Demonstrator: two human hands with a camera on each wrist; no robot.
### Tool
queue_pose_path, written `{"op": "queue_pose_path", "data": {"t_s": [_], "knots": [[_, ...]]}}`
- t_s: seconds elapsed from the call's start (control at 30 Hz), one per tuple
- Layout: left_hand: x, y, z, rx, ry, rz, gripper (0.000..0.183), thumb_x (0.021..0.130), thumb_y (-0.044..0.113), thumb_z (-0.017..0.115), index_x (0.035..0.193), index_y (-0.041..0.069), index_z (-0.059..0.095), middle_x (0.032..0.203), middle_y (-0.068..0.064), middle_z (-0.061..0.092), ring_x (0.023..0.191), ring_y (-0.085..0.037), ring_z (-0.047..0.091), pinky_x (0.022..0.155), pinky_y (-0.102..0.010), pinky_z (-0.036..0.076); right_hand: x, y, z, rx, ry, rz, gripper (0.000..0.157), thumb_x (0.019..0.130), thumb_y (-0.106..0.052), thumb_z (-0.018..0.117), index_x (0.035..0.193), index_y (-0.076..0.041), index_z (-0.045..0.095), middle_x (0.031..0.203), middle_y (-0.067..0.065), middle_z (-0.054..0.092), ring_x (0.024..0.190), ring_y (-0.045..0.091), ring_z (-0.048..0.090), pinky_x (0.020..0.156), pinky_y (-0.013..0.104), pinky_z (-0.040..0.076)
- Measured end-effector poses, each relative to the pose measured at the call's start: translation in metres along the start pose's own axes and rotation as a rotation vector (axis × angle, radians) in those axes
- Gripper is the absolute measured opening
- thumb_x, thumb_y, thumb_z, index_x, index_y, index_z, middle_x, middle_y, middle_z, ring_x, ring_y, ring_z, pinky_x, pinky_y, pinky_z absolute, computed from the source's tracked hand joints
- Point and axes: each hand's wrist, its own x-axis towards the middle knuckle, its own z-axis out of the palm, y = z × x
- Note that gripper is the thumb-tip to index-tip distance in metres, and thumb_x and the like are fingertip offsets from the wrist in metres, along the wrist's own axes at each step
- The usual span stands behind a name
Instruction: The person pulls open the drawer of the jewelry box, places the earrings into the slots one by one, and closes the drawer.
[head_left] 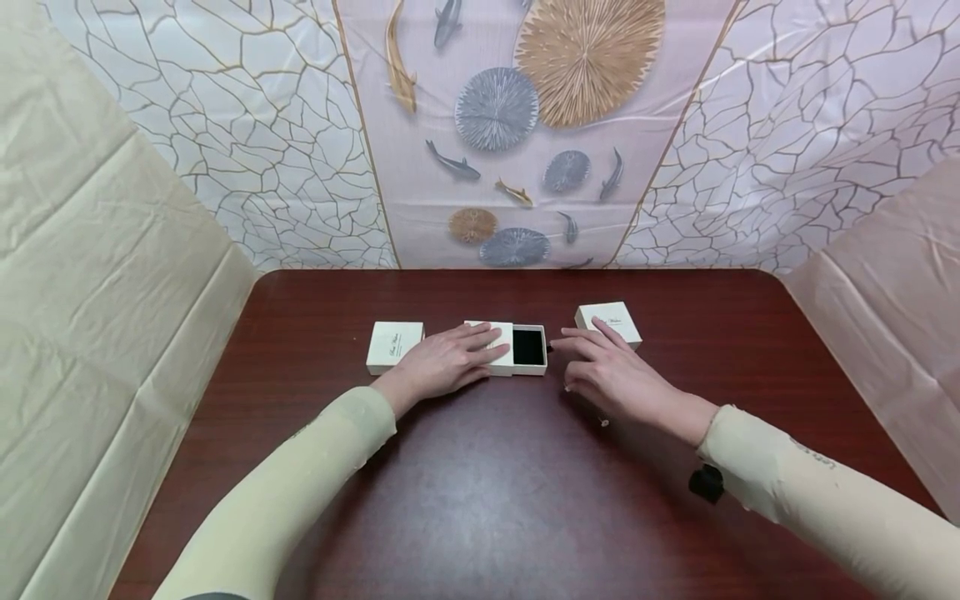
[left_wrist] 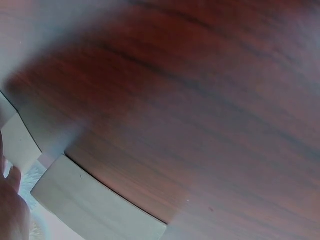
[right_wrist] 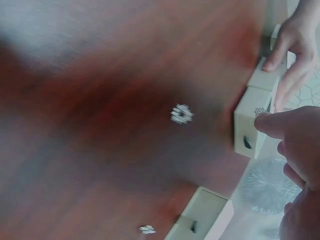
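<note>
Dark reddish wood — the table [head_left: 480,500] spreads bare toward the person, from the near edges of three white boxes. The left hand [head_left: 453,358] grips the middle box [head_left: 505,336], its black-lined drawer [head_left: 530,348] jutting right; the right hand [head_left: 611,375], beside that drawer, pinches a silver flower [right_wrist: 259,110]. Two loose flowers [right_wrist: 181,114] lie nearby. Script marks the left box [head_left: 382,358] and right box [head_left: 626,333] — too small to read surely.
</note>
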Motion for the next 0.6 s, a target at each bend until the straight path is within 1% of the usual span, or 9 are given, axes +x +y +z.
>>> {"op": "queue_pose_path", "data": {"t_s": [0.17, 0.33, 0.43, 0.6], "knots": [[0.0, 0.0, 0.0, 0.006, 0.0, 0.003, 0.049, 0.107, 0.028, 0.069, 0.153, 0.014, 0.061, 0.156, -0.016, 0.057, 0.148, -0.032, 0.051, 0.123, -0.046, 0.041, 0.018, 0.006, -0.005, 0.028, -0.029, 0.014, 0.02, 0.084, -0.005, 0.088, 0.086, -0.015, 0.071, 0.137, 0.02, 0.068, 0.138, 0.045, 0.055, 0.119, 0.071, 0.032], [0.0, 0.001, -0.002, -0.003, -0.002, 0.001, 0.049, 0.106, 0.028, 0.069, 0.153, 0.014, 0.061, 0.156, -0.016, 0.058, 0.148, -0.032, 0.052, 0.124, -0.046, 0.04, 0.033, 0.011, -0.007, 0.068, -0.067, 0.039, 0.015, 0.089, -0.005, 0.084, 0.089, -0.014, 0.072, 0.142, 0.022, 0.066, 0.141, 0.046, 0.053, 0.119, 0.075, 0.03], [0.0, 0.002, -0.002, -0.01, -0.004, -0.005, 0.049, 0.106, 0.027, 0.069, 0.153, 0.014, 0.061, 0.156, -0.016, 0.057, 0.148, -0.032, 0.051, 0.124, -0.045, 0.04, 0.041, 0.013, -0.008, 0.088, -0.092, 0.052, 0.013, 0.091, -0.005, 0.082, 0.09, -0.013, 0.072, 0.146, 0.022, 0.063, 0.145, 0.047, 0.05, 0.12, 0.077, 0.027], [0.0, 0.002, -0.001, -0.011, 0.004, -0.004, 0.05, 0.105, 0.026, 0.071, 0.153, 0.014, 0.062, 0.155, -0.016, 0.058, 0.148, -0.032, 0.051, 0.124, -0.046, 0.04, 0.051, 0.015, -0.006, 0.107, -0.146, 0.086, 0.012, 0.094, -0.006, 0.079, 0.091, -0.013, 0.07, 0.153, 0.023, 0.058, 0.152, 0.045, 0.042, 0.123, 0.076, 0.021]]}}
